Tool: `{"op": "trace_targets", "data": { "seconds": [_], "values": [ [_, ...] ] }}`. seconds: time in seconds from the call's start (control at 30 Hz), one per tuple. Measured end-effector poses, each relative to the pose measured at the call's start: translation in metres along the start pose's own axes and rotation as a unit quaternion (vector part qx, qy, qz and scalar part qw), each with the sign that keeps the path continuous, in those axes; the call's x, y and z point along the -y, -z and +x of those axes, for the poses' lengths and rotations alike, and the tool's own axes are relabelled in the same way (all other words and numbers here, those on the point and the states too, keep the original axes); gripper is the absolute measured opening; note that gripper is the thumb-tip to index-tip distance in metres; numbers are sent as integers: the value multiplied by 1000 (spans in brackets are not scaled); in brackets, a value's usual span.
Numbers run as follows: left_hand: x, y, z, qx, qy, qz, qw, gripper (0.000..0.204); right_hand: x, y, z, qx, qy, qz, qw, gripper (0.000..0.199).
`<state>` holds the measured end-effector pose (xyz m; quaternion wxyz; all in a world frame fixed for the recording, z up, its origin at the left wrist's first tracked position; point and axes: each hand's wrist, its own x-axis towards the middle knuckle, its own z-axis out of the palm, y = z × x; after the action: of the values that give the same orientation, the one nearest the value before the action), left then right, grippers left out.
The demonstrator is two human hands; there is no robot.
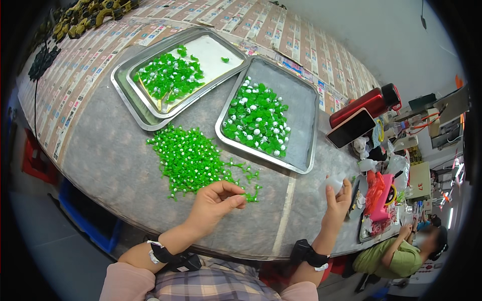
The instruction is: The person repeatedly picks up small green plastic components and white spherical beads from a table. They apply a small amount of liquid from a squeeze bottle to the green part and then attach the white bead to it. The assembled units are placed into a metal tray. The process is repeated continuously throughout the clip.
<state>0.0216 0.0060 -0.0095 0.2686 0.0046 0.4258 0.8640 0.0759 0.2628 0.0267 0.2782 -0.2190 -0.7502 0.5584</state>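
My left hand pinches at the near edge of the loose heap of small green plastic pieces with white tips, while my right hand holds a small pale translucent object.

On the left, my thumb and fingertips are drawn close together around one of the green pieces, right where the heap thins out on the grey felt-covered table. On the right, my fingers curl up around the pale object, held off to the side above the table, well apart from the heap. Beyond the heap lie two shallow steel trays: the right-hand tray carries a cluster of green pieces, and the stacked left-hand tray holds more on a white sheet. A red cylindrical bottle and a dark phone lie to the right.
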Motion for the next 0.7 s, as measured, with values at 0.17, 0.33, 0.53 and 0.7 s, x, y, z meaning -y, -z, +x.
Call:
{"op": "trace_targets", "data": {
  "seconds": [0.17,0.33,0.53,0.7],
  "values": [
    [0,-2,0,2,3,-9,1000,10,-48,26,0,10,-25,21,999,33],
    [0,-1,0,-4,12,-2,1000,10,25,2,-5,-154,249,-322,900,28],
    [-1,-1,1,7,-3,2,1000,10,28,-65,41,208,291,-352,865,15],
    [-1,0,1,20,4,7,1000,11,-1,-86,58,258,230,-392,853,16]
  ]
}}
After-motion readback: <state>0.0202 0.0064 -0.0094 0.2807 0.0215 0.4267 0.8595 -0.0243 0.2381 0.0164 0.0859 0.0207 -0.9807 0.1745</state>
